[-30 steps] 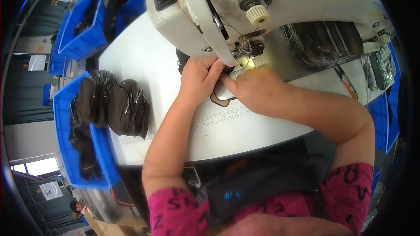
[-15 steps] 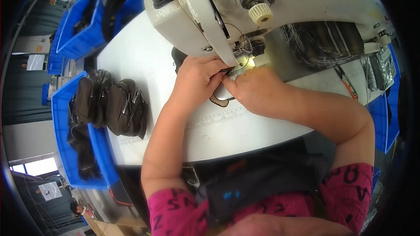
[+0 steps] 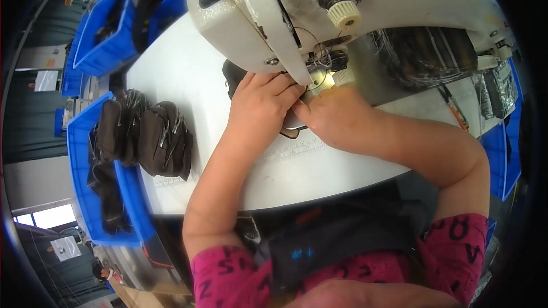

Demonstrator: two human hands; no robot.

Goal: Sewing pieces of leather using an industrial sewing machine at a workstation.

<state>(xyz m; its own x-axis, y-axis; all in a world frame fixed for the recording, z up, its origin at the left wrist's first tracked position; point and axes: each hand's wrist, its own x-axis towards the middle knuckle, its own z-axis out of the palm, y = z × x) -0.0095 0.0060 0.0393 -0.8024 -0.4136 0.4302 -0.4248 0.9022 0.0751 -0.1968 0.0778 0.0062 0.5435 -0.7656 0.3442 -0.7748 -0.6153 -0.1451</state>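
Under the needle area of a white sewing machine (image 3: 394,0), both hands meet on a dark fabric piece (image 3: 232,74). My left hand (image 3: 258,105) is closed on it, fingers bent, their tips beside the presser foot. Just right of the needle area, my right hand (image 3: 341,118) has curled fingers; its thumb and forefinger pinch the fabric close to the left fingertips. Part of the piece shows behind the left hand, and a beige-edged part appears below, between the wrists. Most of the piece and the fingertips' exact grip are hidden by the hands and the machine head.
Dark zipped pouches (image 3: 162,142) sit on the left of the white table (image 3: 279,177), beside a blue bin (image 3: 85,177). Dark fabric pieces with loose threads (image 3: 425,57) lie under the machine arm. Orange-handled snips (image 3: 455,111) and plastic-wrapped packs (image 3: 503,88) lie at right.
My left hand has shifted slightly right, its fingers now covering the fabric edge that showed between the hands. Less of the beige-edged part shows. My right hand is nearly still.
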